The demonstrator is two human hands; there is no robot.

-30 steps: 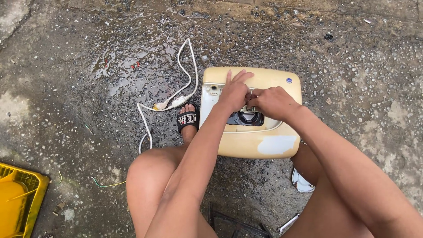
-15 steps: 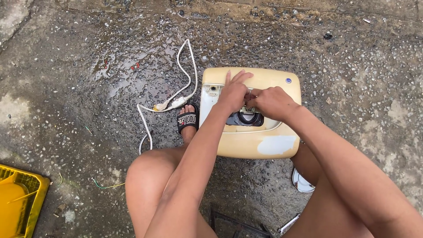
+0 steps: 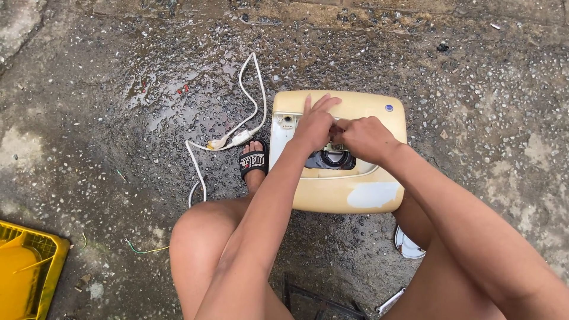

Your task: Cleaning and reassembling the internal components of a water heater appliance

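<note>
A cream-yellow plastic appliance housing (image 3: 355, 195) lies on the wet gravel ground between my knees. It has a dark round opening (image 3: 332, 160) in its white inner panel. My left hand (image 3: 315, 123) rests on the housing's top with fingers spread flat. Beside it, my right hand (image 3: 363, 137) is curled tight over the opening, pinching something small that I cannot make out. The two hands touch each other.
A white power cord (image 3: 240, 127) loops on the ground left of the housing, beside my foot in a black sandal (image 3: 253, 161). A yellow crate (image 3: 26, 275) sits at the bottom left. A green wire (image 3: 142, 249) lies near my knee. A black metal frame (image 3: 320, 302) is under me.
Both hands stay on the housing; the fingers shift only slightly over the dark opening. Nothing else has moved.
</note>
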